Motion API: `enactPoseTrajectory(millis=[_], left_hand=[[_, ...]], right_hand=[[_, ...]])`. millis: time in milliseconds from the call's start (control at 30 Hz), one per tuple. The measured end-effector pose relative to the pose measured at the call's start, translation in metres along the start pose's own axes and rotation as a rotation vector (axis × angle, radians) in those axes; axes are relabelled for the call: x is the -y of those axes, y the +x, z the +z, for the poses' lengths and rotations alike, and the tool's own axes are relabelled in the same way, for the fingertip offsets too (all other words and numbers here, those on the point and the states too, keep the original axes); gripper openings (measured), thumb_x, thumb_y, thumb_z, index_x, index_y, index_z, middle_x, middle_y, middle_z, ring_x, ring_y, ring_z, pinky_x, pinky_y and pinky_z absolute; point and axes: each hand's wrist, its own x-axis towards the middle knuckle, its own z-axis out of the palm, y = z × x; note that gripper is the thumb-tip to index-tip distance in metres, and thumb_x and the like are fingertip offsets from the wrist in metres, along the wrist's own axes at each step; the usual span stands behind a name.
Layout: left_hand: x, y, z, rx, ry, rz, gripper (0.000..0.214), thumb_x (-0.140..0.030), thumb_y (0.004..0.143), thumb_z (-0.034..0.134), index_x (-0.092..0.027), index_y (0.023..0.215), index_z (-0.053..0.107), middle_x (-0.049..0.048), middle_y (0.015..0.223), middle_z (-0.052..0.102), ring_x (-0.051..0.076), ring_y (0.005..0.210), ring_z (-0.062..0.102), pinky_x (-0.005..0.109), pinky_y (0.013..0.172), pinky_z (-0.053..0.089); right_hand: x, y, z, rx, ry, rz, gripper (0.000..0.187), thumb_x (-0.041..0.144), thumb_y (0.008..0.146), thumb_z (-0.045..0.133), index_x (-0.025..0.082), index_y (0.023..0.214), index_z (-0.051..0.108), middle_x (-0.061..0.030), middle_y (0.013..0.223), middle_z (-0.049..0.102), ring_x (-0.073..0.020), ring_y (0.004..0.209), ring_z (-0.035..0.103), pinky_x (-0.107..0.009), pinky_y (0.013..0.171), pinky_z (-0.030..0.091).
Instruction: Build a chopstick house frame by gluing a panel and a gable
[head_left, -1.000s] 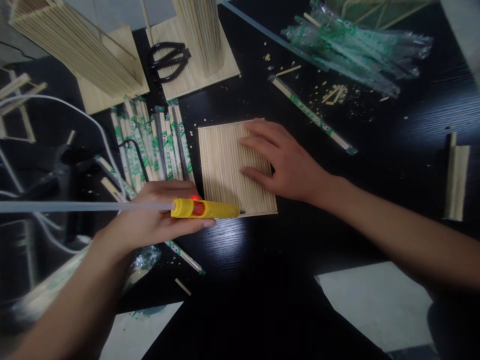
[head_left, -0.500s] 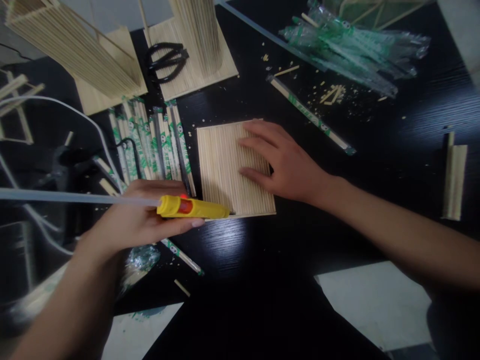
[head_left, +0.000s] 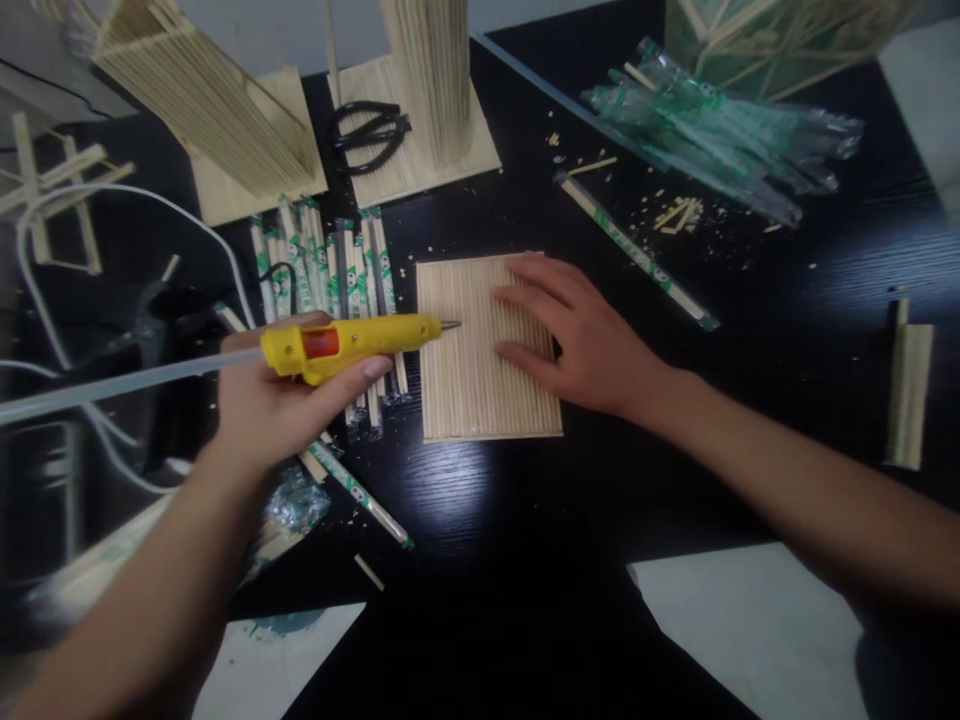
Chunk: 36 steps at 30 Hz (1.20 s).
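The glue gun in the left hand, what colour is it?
The glue gun is yellow, with a red patch on its side; the head view shows it.

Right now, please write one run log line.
left hand: holds glue gun | right hand: on wooden panel | wrapped chopsticks: near left hand

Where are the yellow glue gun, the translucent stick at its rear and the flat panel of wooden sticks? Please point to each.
Yellow glue gun (head_left: 356, 339), head view: middle of its yellow body.
Translucent stick (head_left: 131, 384), head view: middle of its visible length.
Flat panel (head_left: 478, 365), head view: bare top surface near centre.
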Motion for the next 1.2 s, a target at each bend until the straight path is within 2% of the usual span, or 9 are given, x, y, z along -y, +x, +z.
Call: enactPoseTrajectory(millis=[100, 167, 267, 400, 567, 733, 1000, 1200], left_hand=[[0.003, -0.005, 0.007, -0.104, -0.008, -0.129, 0.019, -0.033, 0.081, 0.086, -0.020, 0.094, 0.081, 0.0004, 0.084, 0.080, 0.014, 0.073, 0.074, 0.026, 0.068, 0.062], [0.000, -0.005, 0.011, -0.146, -0.068, -0.221, 0.020, -0.033, 0.081, 0.087, -0.020, 0.096, 0.083, 0.0016, 0.089, 0.082, 0.015, 0.076, 0.076, 0.025, 0.071, 0.063], [-0.005, -0.002, 0.013, -0.202, -0.065, -0.329, 0.021, -0.036, 0.079, 0.087, -0.019, 0.091, 0.084, 0.0028, 0.084, 0.082, 0.014, 0.072, 0.075, 0.023, 0.070, 0.061], [-0.006, 0.002, 0.012, -0.213, -0.042, -0.441, 0.027, -0.043, 0.079, 0.083, -0.016, 0.082, 0.082, 0.0039, 0.074, 0.077, 0.013, 0.063, 0.069, 0.023, 0.063, 0.056], [-0.005, 0.006, 0.010, -0.167, -0.122, -0.419, 0.023, -0.039, 0.079, 0.080, -0.019, 0.071, 0.073, 0.0010, 0.064, 0.070, 0.013, 0.059, 0.064, 0.023, 0.059, 0.053], [-0.007, 0.009, 0.008, -0.126, -0.174, -0.437, 0.031, -0.038, 0.081, 0.077, -0.019, 0.061, 0.063, -0.0006, 0.056, 0.062, 0.010, 0.050, 0.054, 0.022, 0.053, 0.047], [-0.006, 0.011, 0.005, -0.091, -0.232, -0.493, 0.042, -0.043, 0.085, 0.074, -0.018, 0.056, 0.059, -0.0014, 0.050, 0.056, 0.008, 0.045, 0.050, 0.019, 0.043, 0.037], [-0.003, 0.014, 0.006, -0.087, -0.375, -0.528, 0.048, -0.053, 0.086, 0.072, -0.017, 0.057, 0.059, -0.0006, 0.048, 0.056, 0.009, 0.043, 0.050, 0.020, 0.043, 0.037]], right_hand=[[0.000, 0.000, 0.000, 0.000, -0.024, -0.010, 0.049, 0.047, 0.098, 0.064, 0.021, 0.139, 0.062, -0.0183, 0.152, 0.057, -0.0379, 0.146, 0.049, -0.066, 0.120, 0.040], [0.001, 0.000, 0.000, 0.000, -0.038, -0.014, 0.049, 0.047, 0.099, 0.063, 0.018, 0.139, 0.062, -0.0198, 0.151, 0.057, -0.0375, 0.147, 0.049, -0.065, 0.121, 0.040], [0.001, 0.000, 0.001, -0.003, -0.047, -0.014, 0.049, 0.048, 0.100, 0.063, 0.017, 0.139, 0.062, -0.0200, 0.152, 0.057, -0.0368, 0.147, 0.048, -0.063, 0.121, 0.039], [0.001, 0.000, 0.001, -0.003, -0.051, -0.010, 0.052, 0.047, 0.099, 0.064, 0.017, 0.141, 0.060, -0.0196, 0.152, 0.057, -0.0355, 0.147, 0.049, -0.062, 0.122, 0.039], [0.000, -0.001, 0.001, -0.004, -0.068, -0.019, 0.050, 0.046, 0.101, 0.062, 0.016, 0.141, 0.060, -0.0191, 0.151, 0.057, -0.0343, 0.147, 0.048, -0.061, 0.123, 0.040], [-0.001, -0.001, 0.004, -0.027, -0.087, -0.039, 0.048, 0.045, 0.101, 0.063, 0.014, 0.138, 0.062, -0.0200, 0.150, 0.058, -0.0341, 0.146, 0.050, -0.059, 0.122, 0.042], [-0.001, -0.001, 0.006, -0.015, -0.114, -0.027, 0.045, 0.043, 0.101, 0.062, 0.018, 0.138, 0.062, -0.0182, 0.152, 0.058, -0.0330, 0.146, 0.050, -0.059, 0.121, 0.043], [-0.001, -0.002, 0.008, -0.005, -0.170, -0.018, 0.045, 0.043, 0.101, 0.060, 0.019, 0.139, 0.062, -0.0167, 0.153, 0.058, -0.0332, 0.147, 0.050, -0.060, 0.121, 0.043]])
